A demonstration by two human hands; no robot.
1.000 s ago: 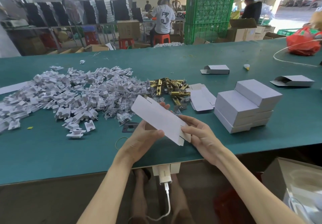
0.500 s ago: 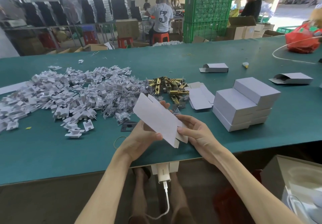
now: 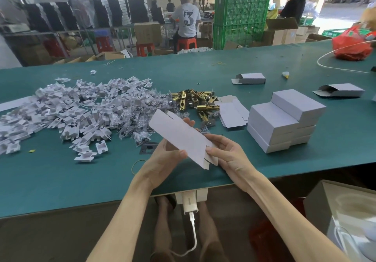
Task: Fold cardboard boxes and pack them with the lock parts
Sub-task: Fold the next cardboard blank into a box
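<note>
I hold a flat white box blank [image 3: 183,137] tilted over the near edge of the green table [image 3: 61,178]. My left hand [image 3: 162,162] grips its lower left side with the thumb on top and fingers behind. My right hand [image 3: 227,153] pinches its near end. Brass lock latches [image 3: 195,103] lie in a heap just beyond. A pile of white card inserts [image 3: 67,113] and small bagged screws [image 3: 140,133] spreads to the left. A black strike plate [image 3: 148,147] lies by my left hand. Several closed white boxes [image 3: 284,119] are stacked to the right.
Flat blanks [image 3: 234,113] lie beside the latches. Two half-open boxes [image 3: 250,78] [image 3: 341,92] sit farther back, with a red bag [image 3: 352,46] at far right. A charger [image 3: 190,202] hangs under the table edge. A carton [image 3: 345,210] stands at lower right. People work beyond the table.
The blank has turned slightly in my hands, and its near end has shifted a little. Both hands keep their hold on it at the same spot over the table edge.
</note>
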